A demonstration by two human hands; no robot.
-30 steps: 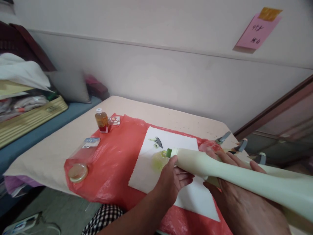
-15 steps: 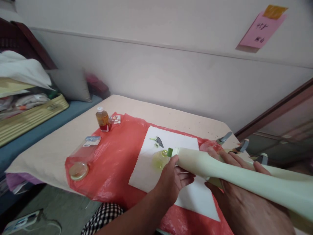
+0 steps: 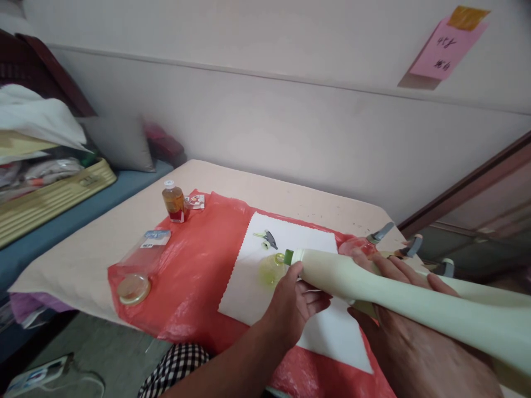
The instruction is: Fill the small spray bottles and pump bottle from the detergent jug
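A large pale green jug with a handle [image 3: 398,293] lies tilted almost level, its green-tipped neck pointing left. My left hand [image 3: 292,307] grips it near the neck, thumb on the side and fingers curled below. Farther back, my right hand [image 3: 398,276] is wrapped around its handle. Right at the jug's mouth stands a small clear yellow-green bottle [image 3: 271,271] with an open top; I cannot see liquid flowing. Behind that bottle, a grey and green spray head [image 3: 270,239] lies on a white sheet [image 3: 240,293].
Red plastic [image 3: 194,282] covers part of the cream-topped table [image 3: 232,177]. To the left are an amber bottle [image 3: 174,203], a clear pouch [image 3: 145,251] and a round lidded dish [image 3: 133,289]. Several spray bottles, one red [image 3: 359,245], stand behind my right hand. A wall rises behind.
Both hands and the jug hold almost the same position. The view has shifted only very slightly.
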